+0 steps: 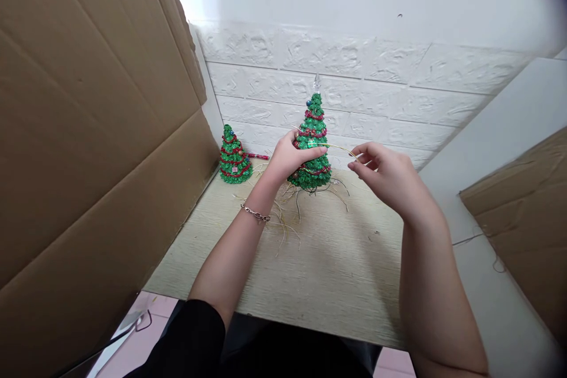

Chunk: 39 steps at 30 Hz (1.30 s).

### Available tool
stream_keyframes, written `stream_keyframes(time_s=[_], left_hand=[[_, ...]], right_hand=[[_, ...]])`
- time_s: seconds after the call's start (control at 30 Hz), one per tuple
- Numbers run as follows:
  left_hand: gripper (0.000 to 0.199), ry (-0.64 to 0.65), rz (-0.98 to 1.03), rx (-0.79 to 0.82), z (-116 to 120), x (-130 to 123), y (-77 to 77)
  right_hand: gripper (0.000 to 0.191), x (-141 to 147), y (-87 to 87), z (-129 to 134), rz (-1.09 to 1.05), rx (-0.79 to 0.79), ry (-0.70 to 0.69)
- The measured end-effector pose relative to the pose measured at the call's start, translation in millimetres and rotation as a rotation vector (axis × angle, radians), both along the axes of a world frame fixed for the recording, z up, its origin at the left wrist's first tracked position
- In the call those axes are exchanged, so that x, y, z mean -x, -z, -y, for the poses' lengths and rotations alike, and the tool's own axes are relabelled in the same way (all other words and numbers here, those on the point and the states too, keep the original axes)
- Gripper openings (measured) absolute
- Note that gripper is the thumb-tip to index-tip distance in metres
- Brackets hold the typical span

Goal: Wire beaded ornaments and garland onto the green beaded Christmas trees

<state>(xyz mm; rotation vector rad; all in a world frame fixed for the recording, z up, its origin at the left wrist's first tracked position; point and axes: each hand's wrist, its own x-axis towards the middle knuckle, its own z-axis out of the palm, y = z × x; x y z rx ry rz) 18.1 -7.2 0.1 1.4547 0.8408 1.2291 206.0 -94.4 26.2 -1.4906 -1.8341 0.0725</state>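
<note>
Seen from above your own forearms, your two bare hands reach forward over a pale wooden table to a larger green tree, a glittery ornament wrapped in red garland and tipped with a clear spire. The larger green tree stands straight ahead of you, near the textured white wall, its long axis upright. Your left hand is the nearer one: it clasps the tree's left side, the thumb laid across the front just below a shiny green present, while the fingers that go round the side are mostly hidden. Your right hand is apart from the tree, to its right, with the fingertips drawn narrow around a gold strand. That strand bridges the gap, running sideways from the front of the tree to your pinch, across the upright axis in a slight arch. Below the tree's base, loose strands fan out, some pale, some dark (whether the base touches the table, you cannot tell from here). To the left stand a smaller green tree and, just beside it, a red glittery stick.
</note>
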Motion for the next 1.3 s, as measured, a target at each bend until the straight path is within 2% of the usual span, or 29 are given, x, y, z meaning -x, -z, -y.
stream_keyframes(time_s=[0.13,0.27,0.4,0.5,0.57,0.7,0.8,0.9,1.07,1.17,1.3], left_hand=[[0.053,-0.012,-0.015,0.007,0,0,0.3],[0.056,0.020,-0.064,0.021,4,-6,0.5],[0.055,0.044,-0.188,-0.014,9,-12,-1.6],[0.054,0.074,-0.218,-0.040,11,-14,-1.9],[0.054,0.095,-0.225,-0.047,11,-15,-1.1],[0.054,0.109,-0.218,-0.020,12,-14,-1.1],[0.055,0.116,-0.191,0.006,13,-12,-2.9],[0.056,0.126,-0.167,0.012,13,-11,-3.4],[0.052,0.105,-0.192,-0.008,11,-11,-2.2],[0.051,0.109,-0.194,-0.013,12,-12,-2.2],[0.054,0.118,-0.176,0.024,12,-14,-1.5]], right_hand=[[0.013,3,-6.8,6,0.010,-0.033,0.073],[0.016,15,-3.4,5,0.141,-0.044,0.157],[0.020,24,3.6,-1,0.198,0.003,0.091],[0.019,20,2.7,-3,0.097,-0.004,0.023],[0.017,14,-0.4,-2,-0.057,0.012,-0.043],[0.025,3,-6.1,0,-0.451,0.112,-0.275],[0.033,0,-7.8,1,-0.576,0.180,-0.399],[0.033,-1,-8.1,4,-0.533,0.229,-0.408],[0.026,2,-8.8,7,-0.442,0.209,-0.299],[0.030,4,-7.0,2,-0.496,0.191,-0.282],[0.046,5,0.7,-13,-0.660,0.223,-0.274]])
